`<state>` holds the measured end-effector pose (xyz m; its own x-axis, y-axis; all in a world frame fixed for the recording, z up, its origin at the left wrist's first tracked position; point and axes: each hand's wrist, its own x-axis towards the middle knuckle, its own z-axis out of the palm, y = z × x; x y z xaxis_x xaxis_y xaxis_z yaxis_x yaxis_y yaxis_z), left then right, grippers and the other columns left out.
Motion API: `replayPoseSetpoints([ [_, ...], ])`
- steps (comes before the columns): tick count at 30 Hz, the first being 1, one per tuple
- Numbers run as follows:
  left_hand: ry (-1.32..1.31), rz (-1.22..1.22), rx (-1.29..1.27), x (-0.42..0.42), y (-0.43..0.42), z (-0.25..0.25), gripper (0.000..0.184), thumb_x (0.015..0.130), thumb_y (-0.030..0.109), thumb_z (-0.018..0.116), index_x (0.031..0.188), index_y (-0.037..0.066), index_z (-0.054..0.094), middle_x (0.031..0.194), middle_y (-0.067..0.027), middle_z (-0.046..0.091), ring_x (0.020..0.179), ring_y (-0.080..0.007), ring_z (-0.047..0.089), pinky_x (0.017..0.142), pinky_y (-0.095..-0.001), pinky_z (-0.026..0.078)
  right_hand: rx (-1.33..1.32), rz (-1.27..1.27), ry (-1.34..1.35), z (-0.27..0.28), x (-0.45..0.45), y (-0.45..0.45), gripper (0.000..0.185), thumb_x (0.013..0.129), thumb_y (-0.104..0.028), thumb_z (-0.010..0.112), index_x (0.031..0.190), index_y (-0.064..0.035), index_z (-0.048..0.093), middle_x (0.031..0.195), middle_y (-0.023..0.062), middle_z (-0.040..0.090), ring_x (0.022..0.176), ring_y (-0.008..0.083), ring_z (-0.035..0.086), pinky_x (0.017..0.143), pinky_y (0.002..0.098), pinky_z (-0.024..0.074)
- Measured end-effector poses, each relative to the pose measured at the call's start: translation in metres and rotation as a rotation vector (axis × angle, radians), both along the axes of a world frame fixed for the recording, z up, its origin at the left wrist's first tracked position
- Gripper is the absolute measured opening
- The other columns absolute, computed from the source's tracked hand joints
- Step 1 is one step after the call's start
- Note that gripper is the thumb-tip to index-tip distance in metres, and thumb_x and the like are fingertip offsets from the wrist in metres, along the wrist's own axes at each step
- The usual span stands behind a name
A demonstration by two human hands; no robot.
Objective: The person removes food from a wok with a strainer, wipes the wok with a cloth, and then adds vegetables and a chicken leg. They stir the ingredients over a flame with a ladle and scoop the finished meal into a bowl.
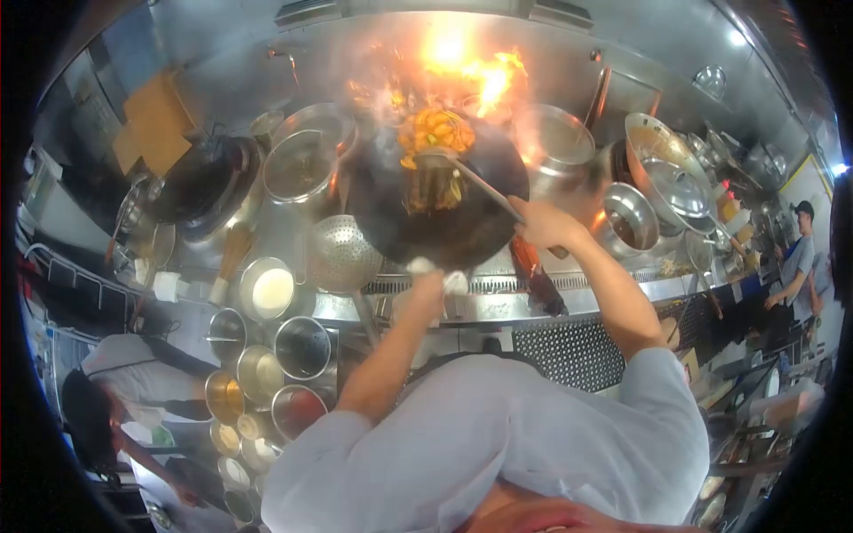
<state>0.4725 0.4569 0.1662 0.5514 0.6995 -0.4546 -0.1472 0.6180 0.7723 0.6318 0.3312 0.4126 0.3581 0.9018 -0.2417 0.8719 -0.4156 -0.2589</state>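
A large dark wok [382, 191] stands over the stove, tilted as far as I can tell. Orange-yellow pieces of food [437, 131] are heaped at its far side, in mid-toss or on the wall; I cannot tell which. My left hand [425, 289] is closed at the wok's near rim, around a white cloth [455, 282]. My right hand [549, 224] wraps round the long handle of a ladle [484, 185], whose bowl is against the food. Flames [484, 71] flare just behind the wok.
A perforated strainer [345, 253] rests left of the wok. Metal pots [302, 167] flank it, with several seasoning containers [304, 348] at lower left. A second wok [197, 191] is further left. Another person [115, 400] bends at the left; other people [798, 258] stand far right.
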Motion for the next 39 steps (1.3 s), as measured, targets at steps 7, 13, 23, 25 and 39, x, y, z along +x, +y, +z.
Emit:
replayPoseSetpoints([
  [7,-0.129,0.012,-0.183,0.029,0.069,0.037,0.011,0.088,0.017,0.047,0.097,0.011,0.049,0.083,-0.0055,0.059,0.071,-0.018,0.06,0.046,-0.0285,0.042,-0.106,0.009,0.235,0.028,0.009,-0.019,0.06,0.079,-0.015,0.054,0.136,-0.0063,0.038,0.093,0.0148,0.063,0.049,0.0174,0.055,0.049,0.0311,0.0467],
  [13,-0.051,-0.004,-0.204,0.03,0.055,0.067,0.014,0.085,0.014,0.049,0.094,0.006,0.054,0.092,-0.0083,0.057,0.083,-0.0188,0.056,0.061,-0.0363,0.046,-0.159,0.065,0.198,0.006,0.014,0.003,0.051,0.081,-0.017,0.052,0.131,-0.0056,0.044,0.072,0.0108,0.061,0.05,0.0185,0.056,0.048,0.0311,0.0458],
  [23,-0.011,0.059,-0.092,0.007,0.032,0.033,0.015,0.085,0.015,0.051,0.1,0.013,0.053,0.088,-0.0035,0.059,0.075,-0.018,0.06,0.051,-0.0328,0.045,0.16,0.086,0.045,-0.004,0.013,-0.04,0.051,0.082,-0.018,0.05,0.129,-0.0007,0.041,0.092,0.022,0.063,0.084,0.0383,0.062,0.079,0.0442,0.0461],
  [25,0.048,0.036,-0.124,0.033,0.069,0.028,0.024,0.083,0.016,0.051,0.101,0.001,0.052,0.095,-0.0124,0.055,0.085,-0.0242,0.054,0.068,-0.0379,0.047,-0.025,0.013,0.189,0.036,-0.011,-0.043,0.046,0.082,-0.018,0.051,0.124,-0.0016,0.045,0.087,0.0214,0.063,0.073,0.034,0.064,0.071,0.0421,0.0489],
  [39,-0.033,0.049,-0.204,0.021,0.03,0.037,0.016,0.086,0.016,0.049,0.102,0.013,0.046,0.085,-0.0053,0.057,0.072,-0.0183,0.058,0.045,-0.0306,0.042,0.014,0.081,0.034,-0.045,0.013,0.005,0.055,0.076,-0.007,0.046,0.13,-0.0034,0.038,0.083,0.0215,0.063,0.065,0.0307,0.063,0.058,0.0412,0.0503],
])
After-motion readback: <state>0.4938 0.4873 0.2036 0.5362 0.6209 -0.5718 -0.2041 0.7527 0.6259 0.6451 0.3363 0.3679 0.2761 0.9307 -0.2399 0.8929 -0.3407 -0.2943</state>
